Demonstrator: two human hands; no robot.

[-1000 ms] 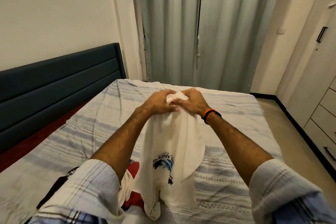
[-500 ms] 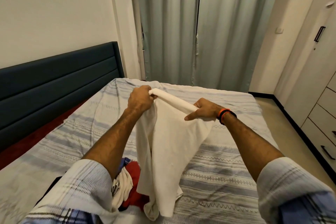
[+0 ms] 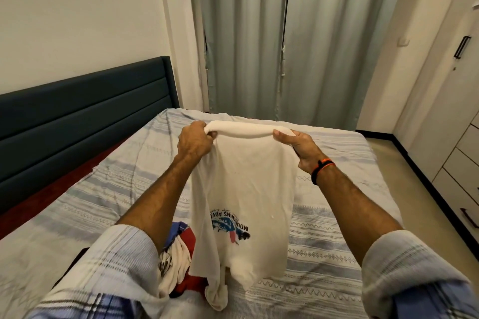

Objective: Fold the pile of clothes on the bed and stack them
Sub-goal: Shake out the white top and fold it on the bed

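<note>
Both hands, left hand (image 3: pixel 194 140) and right hand (image 3: pixel 298 143), grip the white t-shirt (image 3: pixel 243 189); I'd keep that top edge taut before laying it on the bed (image 3: pixel 337 228).

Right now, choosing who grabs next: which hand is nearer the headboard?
Left. The left hand holds the cream shirt on the headboard side; the right hand is farther.

You're standing in a home bedroom. A bed (image 3: pixel 324 235) with a striped sheet fills the near scene, a dark padded headboard (image 3: pixel 83 116) along the left. Grey-green curtains (image 3: pixel 272 41) hang closed at the far wall. Wardrobe door and drawers (image 3: pixel 464 153) line the right.
</note>
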